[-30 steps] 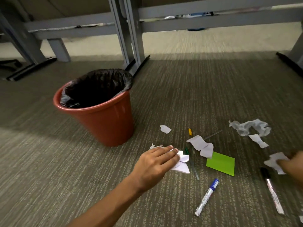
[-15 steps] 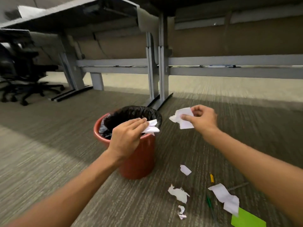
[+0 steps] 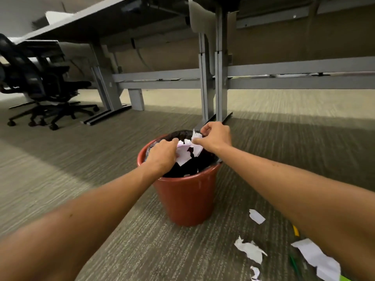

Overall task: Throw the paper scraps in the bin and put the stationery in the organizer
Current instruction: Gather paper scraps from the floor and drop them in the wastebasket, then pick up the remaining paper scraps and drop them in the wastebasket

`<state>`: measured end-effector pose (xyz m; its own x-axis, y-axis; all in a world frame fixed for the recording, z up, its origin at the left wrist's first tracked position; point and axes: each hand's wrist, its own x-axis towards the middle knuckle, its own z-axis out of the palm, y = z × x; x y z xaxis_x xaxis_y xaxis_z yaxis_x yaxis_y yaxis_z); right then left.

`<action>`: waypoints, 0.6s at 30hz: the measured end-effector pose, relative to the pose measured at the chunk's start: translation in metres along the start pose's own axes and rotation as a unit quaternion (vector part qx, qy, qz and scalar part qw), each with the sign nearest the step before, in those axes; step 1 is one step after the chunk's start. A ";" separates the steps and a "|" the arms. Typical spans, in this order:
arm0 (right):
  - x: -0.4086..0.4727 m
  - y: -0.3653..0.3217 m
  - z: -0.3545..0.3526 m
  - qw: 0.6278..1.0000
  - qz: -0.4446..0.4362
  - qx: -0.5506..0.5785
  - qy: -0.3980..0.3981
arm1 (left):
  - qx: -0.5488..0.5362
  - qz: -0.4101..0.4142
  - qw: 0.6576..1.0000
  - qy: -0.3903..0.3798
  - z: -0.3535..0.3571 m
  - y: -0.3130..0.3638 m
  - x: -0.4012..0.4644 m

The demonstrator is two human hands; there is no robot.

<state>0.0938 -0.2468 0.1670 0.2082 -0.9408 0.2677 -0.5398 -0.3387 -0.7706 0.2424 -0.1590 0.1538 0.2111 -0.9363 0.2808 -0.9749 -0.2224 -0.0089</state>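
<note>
Right now the biggest things in the room are the grey desks [image 3: 142,27] running across the far side, with black office chairs [image 3: 40,82] parked off at ten o'clock. Down on the striped carpet [image 3: 60,169], dead centre, stands the red bin [image 3: 188,197] with its black liner [image 3: 182,133] folded over the rim.

Both of the person's forearms reach out over it. The left hand [image 3: 162,154] is curled shut on a bunch of white paper scraps [image 3: 185,152] directly above the bin's mouth. The right hand [image 3: 216,136], at the bin's one o'clock edge, pinches another torn piece [image 3: 195,135] between thumb and fingers. The two handfuls touch or nearly touch over the opening, so I'd say letting go is all that is needed; the paper should fall straight down into the liner. A few small white bits seem to lie inside already.

More is left on the floor at four to five o'clock from the bin: a small scrap [image 3: 256,216], a crumpled one [image 3: 250,249], a tiny one [image 3: 254,272] and a larger sheet [image 3: 316,259] by the frame's edge. A yellow pen tip [image 3: 295,231] and a green pen [image 3: 293,264] peek out beside the right forearm. All of that lies on the right-hand side, so that hand looks the nearer one for the next pickup. No organizer is in sight.
</note>
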 end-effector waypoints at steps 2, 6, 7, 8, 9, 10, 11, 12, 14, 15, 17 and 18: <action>-0.003 0.000 0.005 0.997 -0.021 -0.059 -0.051 | -0.052 -0.060 0.996 -0.051 0.007 -0.013 0.001; -0.020 0.014 -0.001 0.982 -0.110 -0.127 -0.082 | -0.134 -0.139 0.981 -0.031 0.014 -0.025 -0.009; -0.026 0.019 -0.006 0.976 -0.141 -0.147 -0.081 | -0.143 -0.134 0.980 0.010 0.014 -0.023 -0.013; -0.033 0.026 -0.010 0.967 -0.172 -0.171 -0.080 | -0.147 -0.115 0.981 0.055 0.013 -0.020 -0.019; -0.040 0.034 -0.015 0.956 -0.202 -0.198 -0.080 | -0.147 -0.082 0.981 0.099 0.013 -0.013 -0.025; -0.048 0.041 -0.020 0.945 -0.226 -0.221 -0.080 | -0.143 -0.047 0.980 0.133 0.012 -0.003 -0.032; -0.055 0.050 -0.025 0.936 -0.245 -0.239 -0.079 | -0.139 -0.015 0.977 0.158 0.013 0.008 -0.037; -0.062 0.059 -0.031 0.929 -0.260 -0.253 -0.076 | -0.135 0.016 0.976 0.172 0.013 0.020 -0.043; -0.076 0.077 -0.046 0.919 -0.280 -0.270 -0.067 | -0.133 0.095 0.971 0.175 0.015 0.046 -0.053; -0.083 0.086 -0.055 0.915 -0.287 -0.276 -0.066 | -0.131 0.148 0.965 0.171 0.016 0.059 -0.058; -0.098 0.106 -0.076 0.906 -0.295 -0.296 -0.066 | -0.110 0.255 0.947 0.160 0.021 0.085 -0.066; -0.105 0.117 -0.087 0.903 -0.293 -0.307 -0.069 | -0.099 0.297 0.938 0.149 0.025 0.099 -0.071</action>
<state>-0.0620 -0.1886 0.0986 0.6821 -0.6002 0.4176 -0.6454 -0.7627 -0.0419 0.1330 -0.1208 0.1094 -0.3748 -0.7543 0.5391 -0.9141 0.3977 -0.0791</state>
